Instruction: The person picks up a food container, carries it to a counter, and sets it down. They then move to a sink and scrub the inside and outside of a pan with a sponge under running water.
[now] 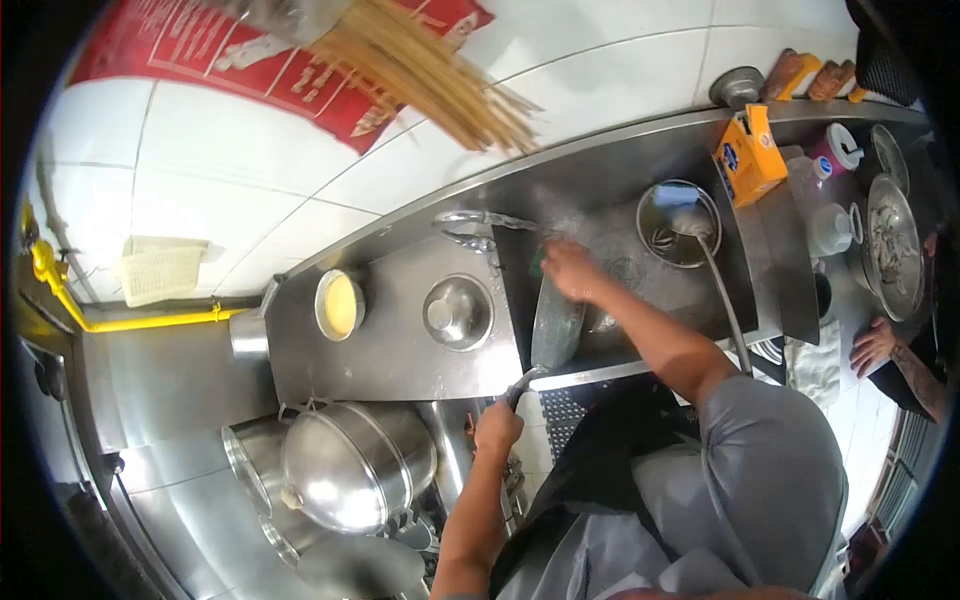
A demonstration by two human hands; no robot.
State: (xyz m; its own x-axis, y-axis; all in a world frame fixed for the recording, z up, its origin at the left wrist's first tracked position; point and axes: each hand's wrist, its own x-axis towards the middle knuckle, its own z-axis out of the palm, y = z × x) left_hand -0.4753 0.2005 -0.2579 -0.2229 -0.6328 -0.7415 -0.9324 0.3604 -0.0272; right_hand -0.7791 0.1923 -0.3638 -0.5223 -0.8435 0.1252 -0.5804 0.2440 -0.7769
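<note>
My left hand [498, 428] is closed round the dark handle of a frying pan [558, 328]. The pan is tilted steeply inside the steel sink [622, 325]. At the pan's far end, my right hand [572, 270] has its fingers curled at the rim. A bit of green, which looks like a scouring pad [537, 261], shows beside those fingers, mostly hidden. The faucet [480, 217] reaches over the sink's left edge close to my right hand. A round pot [679, 224] sits in the sink to the right, with a long-handled ladle [722, 290] leaning out of it.
On the left counter are a steel bowl [458, 312] and a container with yellow contents [340, 305]. Large steel pots [360, 465] stand below. An orange box [750, 158] and a basin [892, 245] are right. Another person's hand [874, 347] shows there. Wooden sticks [420, 70] hang above.
</note>
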